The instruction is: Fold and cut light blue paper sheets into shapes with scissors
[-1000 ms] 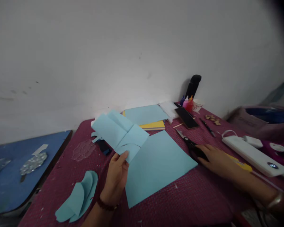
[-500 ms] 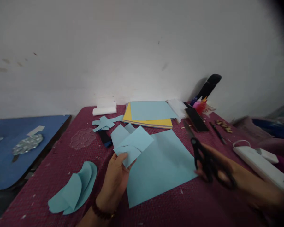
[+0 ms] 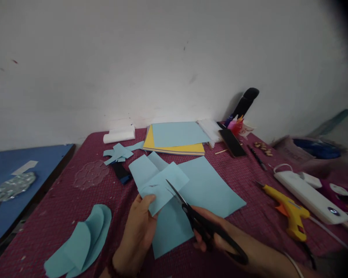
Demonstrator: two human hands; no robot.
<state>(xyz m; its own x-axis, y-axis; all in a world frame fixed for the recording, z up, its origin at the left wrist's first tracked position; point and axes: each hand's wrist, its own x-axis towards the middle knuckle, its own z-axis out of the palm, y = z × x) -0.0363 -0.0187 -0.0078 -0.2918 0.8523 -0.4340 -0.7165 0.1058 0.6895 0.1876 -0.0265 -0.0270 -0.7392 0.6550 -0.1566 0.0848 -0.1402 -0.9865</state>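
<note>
My left hand [image 3: 140, 224] pinches a light blue paper piece [image 3: 174, 177] between thumb and fingers; curved slits run through it. In my right hand [image 3: 217, 227] are black-handled scissors [image 3: 188, 210], their blades lying at the paper's right edge. Whether the blades touch the paper, I cannot tell exactly. Under both hands lies a large light blue sheet [image 3: 211, 189] on the table. Another folded blue paper [image 3: 142, 170] shows just behind the held piece. Rounded blue cut-outs [image 3: 84, 239] overlap in a pile left of my left hand.
Yellow and blue sheets [image 3: 176, 135] are stacked at the back, with blue strips [image 3: 120, 152] to their left. On the right are a phone [image 3: 232, 143], a yellow glue gun [image 3: 290, 208] and a white power strip [image 3: 310, 197]. A blue board [image 3: 14, 216] lies beyond the table's left edge.
My right hand has brought the scissors leftward to the held paper. The glue gun, previously hidden behind my arm, now shows. My left hand still grips the paper; the view has shifted slightly.
</note>
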